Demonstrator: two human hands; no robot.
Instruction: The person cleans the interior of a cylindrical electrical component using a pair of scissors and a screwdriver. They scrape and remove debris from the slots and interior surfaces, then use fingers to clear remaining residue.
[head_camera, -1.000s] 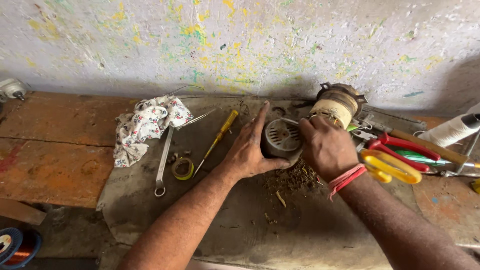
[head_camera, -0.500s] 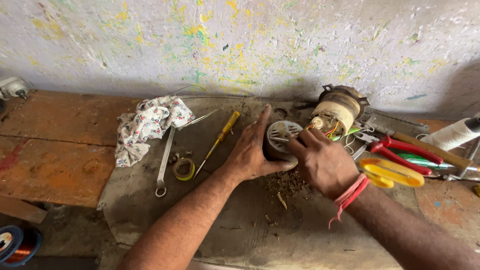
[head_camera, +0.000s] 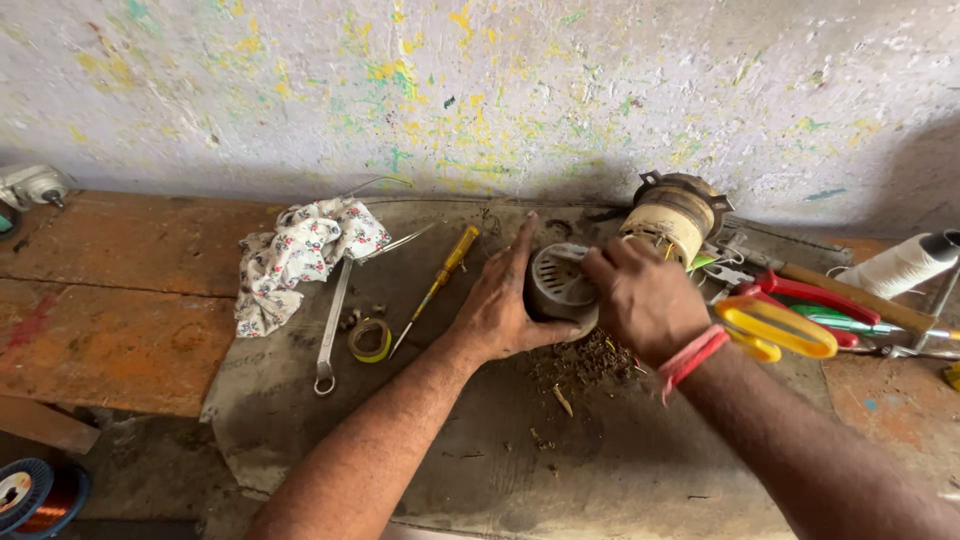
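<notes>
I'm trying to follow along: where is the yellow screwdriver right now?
In the head view the yellow screwdriver lies on the grey mat, just left of the left hand, between it and the long spanner, near a roll of tape.

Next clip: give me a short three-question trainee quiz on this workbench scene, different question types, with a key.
1. True or false: both hands touch the grey round slotted part.
2. Which lies nearest the floral cloth? A) wrench B) scissors C) white thread spool
3. Fill in: the screwdriver has a ___ handle.

Key: 1 true, left hand and right hand; 2 A; 3 yellow.
</notes>
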